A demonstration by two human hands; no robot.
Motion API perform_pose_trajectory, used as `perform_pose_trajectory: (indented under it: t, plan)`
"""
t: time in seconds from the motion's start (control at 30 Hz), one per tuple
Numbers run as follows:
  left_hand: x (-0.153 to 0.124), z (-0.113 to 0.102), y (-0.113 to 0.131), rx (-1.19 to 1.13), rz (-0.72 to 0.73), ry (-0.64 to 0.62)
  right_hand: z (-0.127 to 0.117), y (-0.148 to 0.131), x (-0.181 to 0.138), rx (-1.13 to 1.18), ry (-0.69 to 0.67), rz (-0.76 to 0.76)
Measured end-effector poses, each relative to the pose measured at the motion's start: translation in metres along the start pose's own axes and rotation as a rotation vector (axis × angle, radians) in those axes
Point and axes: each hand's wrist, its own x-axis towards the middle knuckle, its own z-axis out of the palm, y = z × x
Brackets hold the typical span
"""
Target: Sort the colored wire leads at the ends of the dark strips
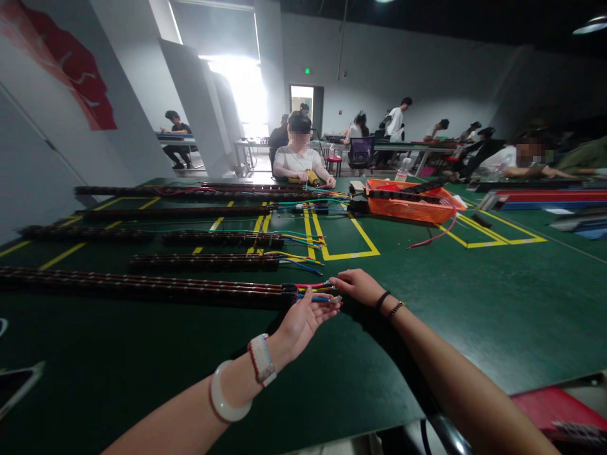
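A long dark bundle of tubes (190, 282) lies on the green table, with coloured wires coming out of its right end. My left hand (298, 323) is turned palm up below that end. A blue wire (318, 299) with metal tips lies across its extended fingers, held beside the thumb. From the right, my right hand (363, 287) reaches in with fingers closed in a pinch at the tip of a red wire (313, 285). A yellow wire (323, 289) runs between the two hands.
Several similar bundles (203, 261) lie in rows farther back, over yellow tape marks (353, 256). An orange basket (408, 212) holding dark parts stands at the back right. Opposite, a person (298, 158) holds a yellow tool. Red and blue strips (550, 199) lie at the right.
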Motion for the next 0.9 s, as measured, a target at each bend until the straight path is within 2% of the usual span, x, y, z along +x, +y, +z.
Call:
perform_pose_trajectory:
  t: [0.07, 0.23, 0.4, 0.6, 0.7, 0.9]
  plan:
    - [0.001, 0.0, -0.001, -0.023, 0.002, -0.005, -0.009, -0.002, -0.004, 0.083, -0.016, 0.012]
    - [0.001, 0.0, -0.002, -0.061, 0.032, 0.02, -0.018, -0.011, -0.009, 0.248, -0.278, -0.072]
    - [0.001, 0.001, 0.001, -0.052, -0.012, 0.03, -0.014, -0.018, -0.009, 0.244, -0.327, -0.04]
    - [-0.002, 0.0, 0.004, 0.121, -0.189, -0.109, -0.008, -0.013, -0.007, 0.152, -0.217, 0.035]
    - [-0.004, 0.0, 0.002, 0.231, -0.167, -0.144, -0.003, -0.012, -0.006, 0.005, -0.168, 0.025]
    - [-0.003, -0.002, -0.003, 0.311, -0.126, -0.161, 0.005, -0.017, -0.006, -0.301, -0.073, 0.05]
